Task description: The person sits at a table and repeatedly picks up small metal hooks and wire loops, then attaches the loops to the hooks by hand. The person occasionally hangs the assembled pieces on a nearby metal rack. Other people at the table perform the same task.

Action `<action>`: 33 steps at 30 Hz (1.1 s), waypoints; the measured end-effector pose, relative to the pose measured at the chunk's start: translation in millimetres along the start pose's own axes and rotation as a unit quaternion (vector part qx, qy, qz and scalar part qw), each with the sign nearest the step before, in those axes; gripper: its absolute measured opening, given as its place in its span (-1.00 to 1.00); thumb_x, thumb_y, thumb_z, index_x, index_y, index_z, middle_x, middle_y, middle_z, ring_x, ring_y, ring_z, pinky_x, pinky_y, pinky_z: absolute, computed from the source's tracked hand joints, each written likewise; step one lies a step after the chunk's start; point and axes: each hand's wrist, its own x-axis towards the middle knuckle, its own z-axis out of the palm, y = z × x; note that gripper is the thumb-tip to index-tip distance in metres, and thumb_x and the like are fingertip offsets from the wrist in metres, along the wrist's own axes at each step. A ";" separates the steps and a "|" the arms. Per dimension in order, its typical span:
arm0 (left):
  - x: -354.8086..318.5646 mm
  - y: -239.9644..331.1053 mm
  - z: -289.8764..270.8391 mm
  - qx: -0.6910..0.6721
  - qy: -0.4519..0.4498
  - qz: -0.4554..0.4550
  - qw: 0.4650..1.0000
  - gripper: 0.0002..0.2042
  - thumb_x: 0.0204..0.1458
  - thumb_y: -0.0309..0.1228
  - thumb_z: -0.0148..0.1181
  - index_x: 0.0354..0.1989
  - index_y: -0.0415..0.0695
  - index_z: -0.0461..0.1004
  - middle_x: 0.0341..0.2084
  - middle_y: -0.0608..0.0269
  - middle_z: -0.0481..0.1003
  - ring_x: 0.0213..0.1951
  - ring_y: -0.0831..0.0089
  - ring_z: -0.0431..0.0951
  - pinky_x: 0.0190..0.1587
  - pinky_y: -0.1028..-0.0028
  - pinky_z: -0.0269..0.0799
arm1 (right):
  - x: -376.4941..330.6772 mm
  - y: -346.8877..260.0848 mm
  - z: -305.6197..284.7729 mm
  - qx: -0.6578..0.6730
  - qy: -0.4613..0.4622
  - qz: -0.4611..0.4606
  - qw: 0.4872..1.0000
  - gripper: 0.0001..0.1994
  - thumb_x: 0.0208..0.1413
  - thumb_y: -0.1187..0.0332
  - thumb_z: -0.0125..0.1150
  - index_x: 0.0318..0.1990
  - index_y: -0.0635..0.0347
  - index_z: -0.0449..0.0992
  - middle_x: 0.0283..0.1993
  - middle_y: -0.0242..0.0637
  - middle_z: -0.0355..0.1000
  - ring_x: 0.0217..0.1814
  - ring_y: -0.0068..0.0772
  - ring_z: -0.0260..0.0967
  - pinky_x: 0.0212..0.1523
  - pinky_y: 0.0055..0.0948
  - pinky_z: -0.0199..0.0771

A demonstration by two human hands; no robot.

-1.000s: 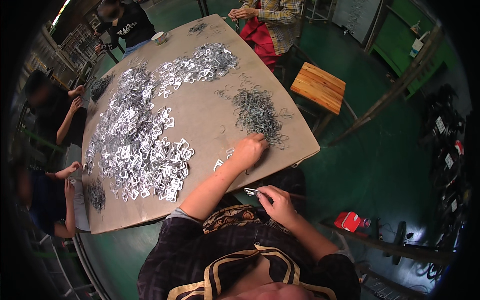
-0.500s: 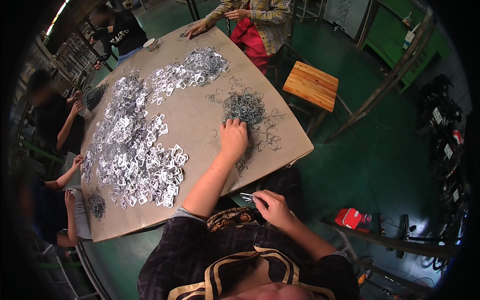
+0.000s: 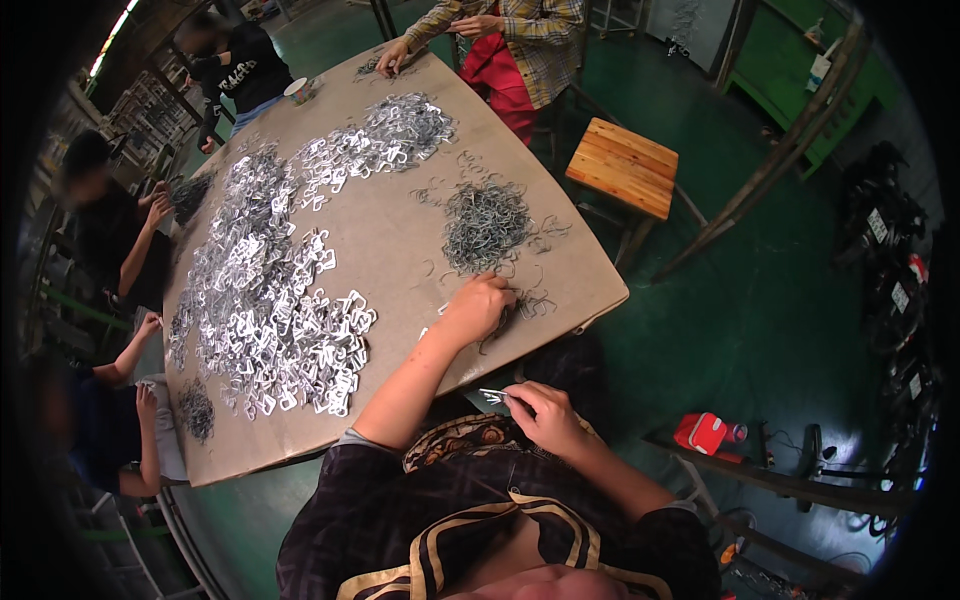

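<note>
My left hand (image 3: 478, 308) rests on the table with its fingers curled down over a few loose bent wire hooks (image 3: 537, 302) near the front edge. Whatever its fingertips grip is hidden under them. Just beyond lies a heap of dark grey wire hooks (image 3: 487, 225). Off the table's front edge, above my lap, my right hand (image 3: 548, 416) is closed in a pinch. Small shiny silver metal pieces (image 3: 493, 396) stick out from its thumb and fingers; they resemble the flat metal buckles (image 3: 300, 345) piled on the table's left half.
The brown-topped table (image 3: 400, 235) carries a second buckle pile (image 3: 408, 125) farther back and a cup (image 3: 298, 91). Co-workers sit along its left side, and a person in a checked shirt (image 3: 545, 45) stands beyond. At right are a wooden stool (image 3: 622, 165) and a red box (image 3: 702, 433).
My left hand has drawn back from the wire-hook heap toward the table's front edge, and some scattered hooks have shifted. My right hand stays in place with the silver pieces.
</note>
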 end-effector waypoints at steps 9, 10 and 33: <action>9.9 9.7 6.6 0.014 0.070 -0.005 0.997 -0.88 -0.10 -0.46 0.23 -0.36 -0.16 0.60 -0.41 0.17 0.50 -0.23 0.17 0.51 -0.19 0.29 0.49 | 0.7 -1.1 1.5 -0.011 -0.013 -0.009 1.000 -0.88 0.07 0.52 0.21 -0.22 0.30 0.50 -0.37 -0.12 0.47 -0.38 -0.04 0.47 -0.34 -0.22 0.47; 11.2 13.1 6.5 0.012 0.062 -0.010 0.998 -0.87 -0.10 -0.46 0.23 -0.35 -0.16 0.60 -0.41 0.18 0.49 -0.22 0.16 0.51 -0.19 0.29 0.50 | 0.8 -1.1 0.9 -0.009 -0.007 -0.009 1.000 -0.88 0.07 0.52 0.21 -0.22 0.29 0.50 -0.37 -0.12 0.47 -0.38 -0.04 0.47 -0.34 -0.22 0.47; 20.8 26.9 32.9 0.027 0.086 0.040 0.995 -0.89 -0.07 -0.45 0.13 -0.46 -0.22 0.55 -0.42 0.09 0.49 -0.27 0.16 0.52 -0.22 0.30 0.50 | 0.5 1.4 0.3 -0.013 -0.007 -0.001 1.000 -0.85 0.03 0.54 0.23 -0.21 0.29 0.51 -0.35 -0.12 0.49 -0.36 -0.03 0.47 -0.33 -0.21 0.48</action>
